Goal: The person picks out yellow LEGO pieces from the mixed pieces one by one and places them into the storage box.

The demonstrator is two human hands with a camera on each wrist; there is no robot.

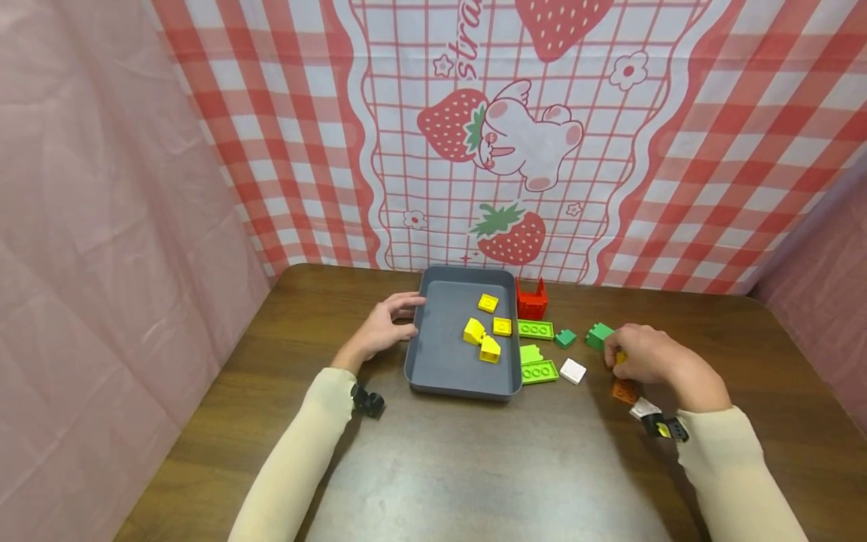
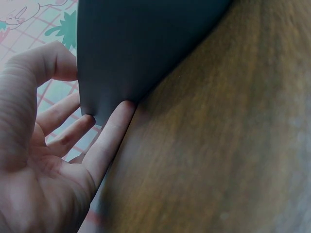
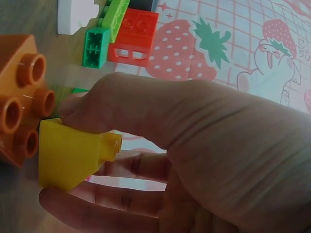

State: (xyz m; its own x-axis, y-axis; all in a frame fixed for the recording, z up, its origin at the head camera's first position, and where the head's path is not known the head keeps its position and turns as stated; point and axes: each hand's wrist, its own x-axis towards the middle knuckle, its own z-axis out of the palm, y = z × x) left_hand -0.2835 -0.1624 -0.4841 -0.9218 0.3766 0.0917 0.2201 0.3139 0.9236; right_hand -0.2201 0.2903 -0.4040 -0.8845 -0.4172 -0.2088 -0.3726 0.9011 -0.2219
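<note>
My left hand [image 1: 379,331] touches the left wall of a grey tray [image 1: 433,373] with its fingertips; in the left wrist view its fingers lie against the tray's outer side. My right hand [image 1: 653,355] is low over the right side of the table. Between thumb and fingers it pinches a yellow sloped toy brick [image 3: 70,153], its studs turned toward the palm in the right wrist view. Next to that brick lies an orange brick [image 3: 19,97]. A green brick [image 1: 599,336] sits just beyond the right fingers. Inside the tray are two yellow sloped bricks [image 1: 473,331] and two flat yellow pieces [image 1: 488,303].
Right of the tray are a red piece [image 1: 532,301] with uprights, light green bricks [image 1: 536,330], a small green brick [image 1: 565,338] and a white brick [image 1: 573,371]. Another white brick [image 1: 645,409] lies below the right wrist. A checked cloth [image 1: 311,150] hangs behind the wooden table [image 1: 474,467].
</note>
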